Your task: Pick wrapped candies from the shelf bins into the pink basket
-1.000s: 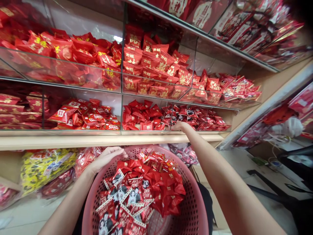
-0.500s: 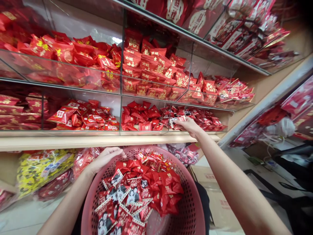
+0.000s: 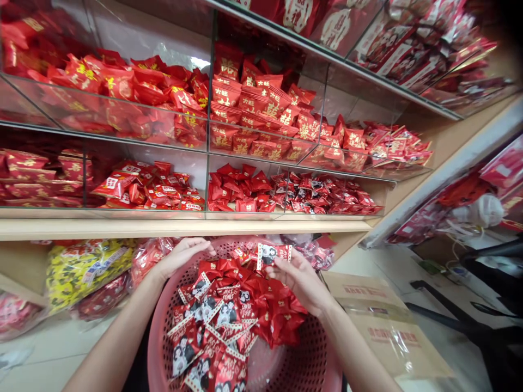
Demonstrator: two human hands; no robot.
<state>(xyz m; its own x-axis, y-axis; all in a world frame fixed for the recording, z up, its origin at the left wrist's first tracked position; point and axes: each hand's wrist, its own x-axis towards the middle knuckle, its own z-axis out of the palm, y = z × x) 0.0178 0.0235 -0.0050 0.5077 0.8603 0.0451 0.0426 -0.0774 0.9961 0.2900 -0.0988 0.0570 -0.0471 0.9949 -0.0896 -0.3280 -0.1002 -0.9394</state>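
Note:
A round pink plastic basket (image 3: 163,326) with a perforated wall stands below the shelf. Inside it lie red candy packets with black-and-white couple pictures (image 3: 212,354) and plain dark red packets (image 3: 281,316). My left hand (image 3: 186,256) rests on the basket's far left rim, its fingers closed over the edge. Over the basket's right side, my right hand (image 3: 300,277) pinches a small red-and-white candy packet (image 3: 273,255) printed with a couple. The packet is above the others in the basket.
Glass-fronted shelf compartments hold red packets, among them a mixed pile (image 3: 322,193) at lower right. Under the shelf edge (image 3: 122,228) lie bagged sweets, one a yellow bag (image 3: 90,272). A cardboard box (image 3: 388,326) sits on the floor at right, beside a black chair base (image 3: 461,321).
My right hand has come down from the lower right shelf compartment to above the basket, bringing a candy packet. My left hand stays on the rim. The view has shifted slightly.

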